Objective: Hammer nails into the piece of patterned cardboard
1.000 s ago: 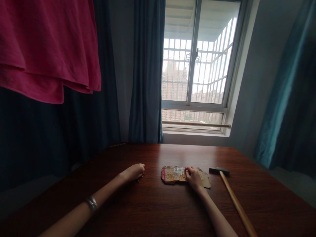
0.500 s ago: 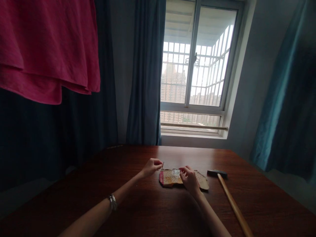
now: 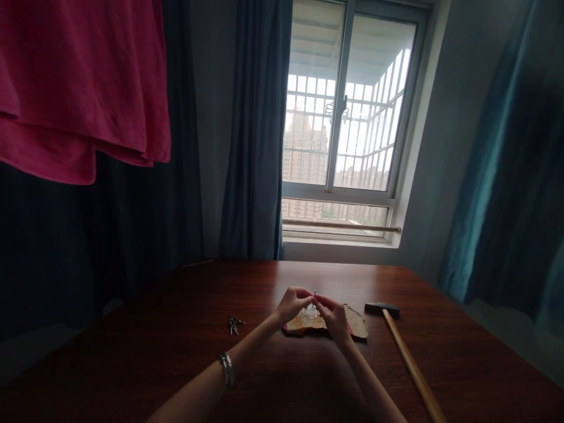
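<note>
A thin, dark metal nail (image 3: 314,293) stands upright above the far edge of the cardboard piece (image 3: 358,325). The cardboard is flat and tan, speckled with small dots, and has a red edge on its left end. The left hand (image 3: 291,304) pinches the nail with its fingertips pressed together. The right hand (image 3: 335,316) meets it from the other side, its fingers closed on the same nail. Loose nails (image 3: 234,323) lie left of the cardboard on the table (image 3: 176,352). A hammer (image 3: 399,346) lies just right of the cardboard.
</note>
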A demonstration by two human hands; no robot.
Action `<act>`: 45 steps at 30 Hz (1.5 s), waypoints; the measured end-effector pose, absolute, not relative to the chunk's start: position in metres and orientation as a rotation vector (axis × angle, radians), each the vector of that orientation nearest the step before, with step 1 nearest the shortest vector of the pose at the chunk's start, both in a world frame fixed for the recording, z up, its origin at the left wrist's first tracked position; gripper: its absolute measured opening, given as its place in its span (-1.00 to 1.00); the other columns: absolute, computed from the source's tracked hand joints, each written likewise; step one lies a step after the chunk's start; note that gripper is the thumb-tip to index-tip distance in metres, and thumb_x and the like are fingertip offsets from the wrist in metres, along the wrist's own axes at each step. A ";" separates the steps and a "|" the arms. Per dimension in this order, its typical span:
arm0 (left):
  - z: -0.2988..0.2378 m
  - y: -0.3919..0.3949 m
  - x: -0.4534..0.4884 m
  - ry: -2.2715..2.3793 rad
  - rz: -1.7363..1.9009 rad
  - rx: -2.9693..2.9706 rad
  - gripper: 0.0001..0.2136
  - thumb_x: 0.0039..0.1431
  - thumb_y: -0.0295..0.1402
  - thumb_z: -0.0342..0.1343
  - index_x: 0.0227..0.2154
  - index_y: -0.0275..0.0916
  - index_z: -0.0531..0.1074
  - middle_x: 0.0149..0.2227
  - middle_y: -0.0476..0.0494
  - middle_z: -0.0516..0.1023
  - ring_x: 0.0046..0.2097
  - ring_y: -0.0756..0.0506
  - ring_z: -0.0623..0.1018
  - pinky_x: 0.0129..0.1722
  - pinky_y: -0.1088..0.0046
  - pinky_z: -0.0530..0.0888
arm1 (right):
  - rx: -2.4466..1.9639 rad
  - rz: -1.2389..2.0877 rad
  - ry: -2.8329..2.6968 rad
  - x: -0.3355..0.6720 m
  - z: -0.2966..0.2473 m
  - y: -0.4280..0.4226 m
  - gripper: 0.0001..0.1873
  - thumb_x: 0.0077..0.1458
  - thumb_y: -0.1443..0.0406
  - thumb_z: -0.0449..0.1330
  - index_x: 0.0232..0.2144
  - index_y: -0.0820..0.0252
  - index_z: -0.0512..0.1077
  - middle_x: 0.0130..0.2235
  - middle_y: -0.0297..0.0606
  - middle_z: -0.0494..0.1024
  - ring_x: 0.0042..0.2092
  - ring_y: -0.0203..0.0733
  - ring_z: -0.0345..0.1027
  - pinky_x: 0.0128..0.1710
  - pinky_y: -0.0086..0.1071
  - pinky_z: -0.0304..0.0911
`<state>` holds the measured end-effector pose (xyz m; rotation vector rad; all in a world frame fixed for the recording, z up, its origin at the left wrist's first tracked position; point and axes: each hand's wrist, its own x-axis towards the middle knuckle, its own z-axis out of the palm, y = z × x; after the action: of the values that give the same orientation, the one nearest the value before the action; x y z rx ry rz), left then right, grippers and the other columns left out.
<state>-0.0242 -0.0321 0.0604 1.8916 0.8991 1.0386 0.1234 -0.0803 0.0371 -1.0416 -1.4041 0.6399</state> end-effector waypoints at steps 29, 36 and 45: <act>-0.017 0.030 -0.025 0.792 1.077 1.354 -0.49 -0.35 -0.71 -0.08 -0.19 -0.38 0.34 -0.43 -0.10 0.47 -0.35 -0.04 0.49 -0.32 0.43 0.41 | -1.226 0.469 -1.500 0.142 0.011 -0.051 -0.75 -0.04 0.18 0.11 -0.41 0.18 0.52 -0.46 -0.26 0.56 -0.40 -0.18 0.40 -0.39 -0.39 0.25; -0.018 0.026 -0.019 0.806 1.055 1.498 -0.54 -0.31 -0.70 -0.08 -0.23 -0.37 0.34 -0.48 -0.05 0.43 -0.39 -0.01 0.46 -0.33 0.45 0.40 | -1.242 0.358 -1.625 0.135 -0.002 -0.042 -0.79 -0.03 0.24 0.08 -0.41 0.14 0.51 -0.42 -0.29 0.57 -0.38 -0.22 0.41 -0.39 -0.43 0.24; -0.028 0.038 -0.020 0.826 1.037 1.415 -0.51 -0.34 -0.72 -0.08 -0.21 -0.37 0.34 -0.47 -0.04 0.43 -0.41 -0.02 0.47 -0.39 0.45 0.41 | -1.250 0.342 -1.650 0.135 -0.009 -0.028 -0.80 -0.01 0.24 0.07 -0.41 0.09 0.50 -0.38 -0.30 0.58 -0.33 -0.22 0.42 -0.35 -0.44 0.26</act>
<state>-0.0198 0.0384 -0.0275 1.4155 0.8264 1.0369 0.1353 -0.0284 -0.0092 -1.2499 -1.6498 0.3419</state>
